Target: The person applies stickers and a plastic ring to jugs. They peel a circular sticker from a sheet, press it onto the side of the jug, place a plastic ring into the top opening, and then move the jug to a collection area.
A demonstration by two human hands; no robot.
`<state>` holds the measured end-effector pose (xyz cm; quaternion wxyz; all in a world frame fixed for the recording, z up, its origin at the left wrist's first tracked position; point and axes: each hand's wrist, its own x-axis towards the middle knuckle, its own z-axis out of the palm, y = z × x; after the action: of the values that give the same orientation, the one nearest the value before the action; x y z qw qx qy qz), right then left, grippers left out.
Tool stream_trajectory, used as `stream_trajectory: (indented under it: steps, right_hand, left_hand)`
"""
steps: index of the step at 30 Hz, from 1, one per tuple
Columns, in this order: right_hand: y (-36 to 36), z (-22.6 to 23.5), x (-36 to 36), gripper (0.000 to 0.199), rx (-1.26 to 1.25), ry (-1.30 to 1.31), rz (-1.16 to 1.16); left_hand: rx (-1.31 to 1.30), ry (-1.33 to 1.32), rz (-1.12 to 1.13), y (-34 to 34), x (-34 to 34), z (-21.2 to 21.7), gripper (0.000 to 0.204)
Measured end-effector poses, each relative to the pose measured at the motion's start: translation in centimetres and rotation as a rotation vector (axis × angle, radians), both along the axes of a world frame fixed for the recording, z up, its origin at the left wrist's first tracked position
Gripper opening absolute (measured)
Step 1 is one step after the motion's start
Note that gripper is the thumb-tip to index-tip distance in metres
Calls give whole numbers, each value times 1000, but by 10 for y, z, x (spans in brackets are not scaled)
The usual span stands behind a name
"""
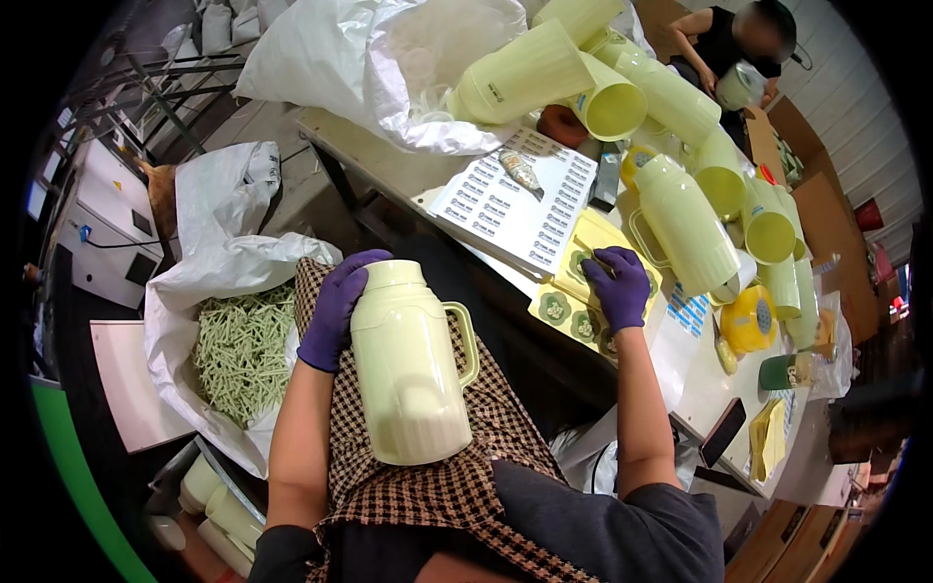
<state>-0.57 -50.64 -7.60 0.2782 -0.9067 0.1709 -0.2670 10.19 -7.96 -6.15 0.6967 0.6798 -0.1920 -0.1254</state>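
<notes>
A pale yellow-green jug [408, 374] with a side handle rests upright on my lap, its handle toward the right. My left hand [342, 303], in a purple glove, is wrapped around its upper left side, below the neck. My right hand [617, 289], also gloved in purple, lies over a yellow sheet of stickers [595, 231] on the table. Its fingers are bent and drawn together at one of the green flower-shaped stickers [556, 309]; what is between the fingertips is too small to make out. Another pale jug [685, 228] lies tilted just right of that hand.
Several jug shells [530, 73] lie piled along the far table. A white sheet of printed labels [515, 199], a yellow tape dispenser [748, 319] and a phone [723, 432] are nearby. On my left stands a sack of small green pieces [245, 355]. Another person [736, 49] works at the far right.
</notes>
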Motion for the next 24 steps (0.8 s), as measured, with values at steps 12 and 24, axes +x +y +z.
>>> stream_trajectory:
  steps: [12, 24]
  right_hand:
    - [-6, 3, -5, 67, -84, 33, 221]
    - [-6, 4, -2, 38, -56, 7, 75]
  left_hand:
    - [-149, 200, -42, 7, -5, -7, 51]
    - [38, 130, 47, 19, -8, 3, 44]
